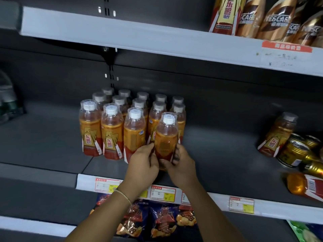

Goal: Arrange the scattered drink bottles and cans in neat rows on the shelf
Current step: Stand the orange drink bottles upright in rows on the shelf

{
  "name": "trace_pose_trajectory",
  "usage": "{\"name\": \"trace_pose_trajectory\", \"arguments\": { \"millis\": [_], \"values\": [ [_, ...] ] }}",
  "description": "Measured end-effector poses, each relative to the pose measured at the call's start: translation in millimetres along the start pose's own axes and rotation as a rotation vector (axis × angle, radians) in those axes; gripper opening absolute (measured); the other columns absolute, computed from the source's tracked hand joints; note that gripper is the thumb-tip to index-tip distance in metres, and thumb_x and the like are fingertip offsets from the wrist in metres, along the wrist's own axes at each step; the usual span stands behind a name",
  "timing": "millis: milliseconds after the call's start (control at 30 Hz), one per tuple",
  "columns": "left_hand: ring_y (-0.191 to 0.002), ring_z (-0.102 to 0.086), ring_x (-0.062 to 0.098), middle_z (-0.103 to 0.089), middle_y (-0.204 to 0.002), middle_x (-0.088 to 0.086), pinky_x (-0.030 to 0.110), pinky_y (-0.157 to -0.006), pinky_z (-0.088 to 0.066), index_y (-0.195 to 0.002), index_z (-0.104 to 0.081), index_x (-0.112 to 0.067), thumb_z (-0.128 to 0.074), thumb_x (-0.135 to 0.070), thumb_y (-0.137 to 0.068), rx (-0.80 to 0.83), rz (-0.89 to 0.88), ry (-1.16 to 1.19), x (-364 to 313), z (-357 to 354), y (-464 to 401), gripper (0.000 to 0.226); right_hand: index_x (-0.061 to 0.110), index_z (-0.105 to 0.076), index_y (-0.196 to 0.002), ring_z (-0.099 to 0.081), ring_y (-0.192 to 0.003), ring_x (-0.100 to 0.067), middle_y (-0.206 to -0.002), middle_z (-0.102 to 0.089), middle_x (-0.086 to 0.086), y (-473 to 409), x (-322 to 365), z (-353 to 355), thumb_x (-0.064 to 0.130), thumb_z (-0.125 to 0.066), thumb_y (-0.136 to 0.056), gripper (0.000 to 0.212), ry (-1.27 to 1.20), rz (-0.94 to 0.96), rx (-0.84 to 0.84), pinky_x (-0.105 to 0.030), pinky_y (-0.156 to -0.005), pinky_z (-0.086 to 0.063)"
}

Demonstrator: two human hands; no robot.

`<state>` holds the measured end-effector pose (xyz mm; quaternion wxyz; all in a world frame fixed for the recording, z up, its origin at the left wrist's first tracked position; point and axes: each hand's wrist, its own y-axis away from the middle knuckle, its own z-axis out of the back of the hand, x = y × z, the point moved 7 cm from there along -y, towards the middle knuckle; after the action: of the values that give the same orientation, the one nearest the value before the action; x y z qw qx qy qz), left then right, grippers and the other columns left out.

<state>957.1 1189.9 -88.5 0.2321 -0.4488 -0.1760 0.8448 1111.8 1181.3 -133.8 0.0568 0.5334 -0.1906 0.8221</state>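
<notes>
Bottle of orange drink, white cap, stands upright at the front right corner of the block of like bottles on the middle shelf. Its label faces away; only a plain orange panel shows.

Left hand: comes up from lower left, forearm angled toward the shelf, back of hand to the camera. Fingers curl against the bottle's lower left side, fingertips at label height. A thin bracelet sits at the wrist.

Right hand: comes up from lower right, forearm crossing the shelf edge. Thumb and fingers wrap the bottle's lower right side and its base. Both hands thus clasp the same bottle low down, one on each flank. Whether its base is resting on the shelf or is just above it cannot be told; the hands hide it.

Block of bottles: rows running front to back, the front ones with labels turned forward.

Right end of the same shelf: one leaning bottle, gold cans lying on their sides just beside it, and another bottle lying flat near the front edge.

Price tags line the shelf's front strip. Coffee bottles stand on the shelf above; snack bags hang below.
</notes>
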Motion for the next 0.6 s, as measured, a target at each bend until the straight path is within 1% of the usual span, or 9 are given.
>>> {"name": "trace_pose_trajectory", "arguments": {
  "millis": [67, 100, 133, 167, 233, 300, 400, 500, 600],
  "values": [
    [-0.100, -0.062, 0.026, -0.064, -0.113, 0.015, 0.027, -0.088, -0.048, -0.122, -0.061, -0.003, -0.053, -0.002, -0.086, -0.029, -0.020, -0.029, 6, 7, 7, 0.037, 0.049, -0.051, -0.120, -0.061, -0.101, 0.015, -0.101, -0.063, 0.038, 0, 4, -6, 0.019, -0.082, -0.078, 0.061, 0.003, 0.004, -0.004, -0.014, -0.091, -0.051],
    [-0.101, -0.062, 0.026, -0.064, -0.114, 0.014, 0.025, -0.089, -0.045, -0.123, -0.060, -0.002, -0.055, -0.001, -0.085, -0.032, -0.039, -0.039, 8, 10, 11, 0.038, 0.051, -0.051, -0.116, -0.061, -0.102, 0.015, -0.101, -0.063, 0.039, 1, 5, -9, 0.019, -0.082, -0.078, 0.059, 0.001, 0.003, -0.004, -0.015, -0.091, -0.051],
    [-0.104, -0.061, 0.025, -0.064, -0.115, 0.013, 0.024, -0.090, -0.044, -0.124, -0.060, -0.002, -0.056, 0.000, -0.084, -0.027, -0.061, -0.051, 10, 11, 15, 0.040, 0.051, -0.052, -0.116, -0.062, -0.103, 0.013, -0.104, -0.064, 0.037, 1, 6, -12, 0.019, -0.082, -0.078, 0.058, -0.008, 0.002, -0.005, -0.018, -0.093, -0.052],
    [-0.108, -0.059, 0.024, -0.062, -0.119, 0.012, 0.024, -0.093, -0.043, -0.126, -0.058, -0.003, -0.055, -0.001, -0.084, -0.017, -0.083, -0.063, 12, 12, 18, 0.042, 0.046, -0.053, -0.121, -0.063, -0.104, 0.009, -0.109, -0.066, 0.031, 2, 5, -15, 0.018, -0.082, -0.079, 0.058, -0.021, 0.003, -0.008, -0.023, -0.096, -0.053],
    [-0.118, -0.054, 0.021, -0.056, -0.131, 0.011, 0.026, -0.101, -0.040, -0.132, -0.054, -0.003, -0.053, -0.002, -0.084, -0.005, -0.134, -0.073, 14, 15, 24, 0.047, 0.031, -0.053, -0.131, -0.065, -0.109, 0.001, -0.118, -0.068, 0.018, 2, 7, -19, 0.017, -0.081, -0.080, 0.060, -0.038, 0.009, -0.015, -0.033, -0.101, -0.053],
    [-0.126, -0.048, 0.019, -0.050, -0.138, 0.010, 0.027, -0.106, -0.036, -0.136, -0.050, -0.004, -0.050, -0.004, -0.083, 0.018, -0.202, -0.071, 13, 15, 30, 0.053, 0.028, -0.055, -0.131, -0.064, -0.112, -0.003, -0.121, -0.068, 0.013, 2, 9, -21, 0.016, -0.081, -0.080, 0.058, -0.048, 0.011, -0.019, -0.038, -0.103, -0.052],
    [-0.133, -0.041, 0.018, -0.045, -0.144, 0.009, 0.030, -0.108, -0.035, -0.141, -0.043, -0.005, -0.048, -0.003, -0.082, 0.055, -0.270, -0.065, 13, 13, 35, 0.059, 0.036, -0.054, -0.126, -0.063, -0.114, -0.002, -0.122, -0.068, 0.015, 4, 12, -23, 0.016, -0.081, -0.081, 0.057, -0.033, 0.016, -0.025, -0.037, -0.103, -0.052],
    [-0.135, -0.040, 0.017, -0.042, -0.146, 0.007, 0.028, -0.109, -0.035, -0.144, -0.039, -0.008, -0.046, -0.005, -0.083, 0.048, -0.236, -0.034, 19, 13, 34, 0.061, 0.033, -0.054, -0.130, -0.063, -0.112, 0.002, -0.120, -0.068, 0.017, 6, 12, -23, 0.021, -0.081, -0.081, 0.058, -0.001, 0.027, -0.029, -0.034, -0.102, -0.052],
    [-0.134, -0.040, 0.018, -0.043, -0.145, 0.007, 0.030, -0.108, -0.035, -0.143, -0.040, -0.007, -0.047, -0.005, -0.083, 0.057, -0.255, -0.049, 20, 10, 35, 0.061, 0.033, -0.052, -0.134, -0.061, -0.115, 0.002, -0.123, -0.066, 0.019, 7, 12, -24, 0.020, -0.079, -0.083, 0.060, 0.041, 0.036, -0.014, -0.033, -0.103, -0.051]
  ]
}}
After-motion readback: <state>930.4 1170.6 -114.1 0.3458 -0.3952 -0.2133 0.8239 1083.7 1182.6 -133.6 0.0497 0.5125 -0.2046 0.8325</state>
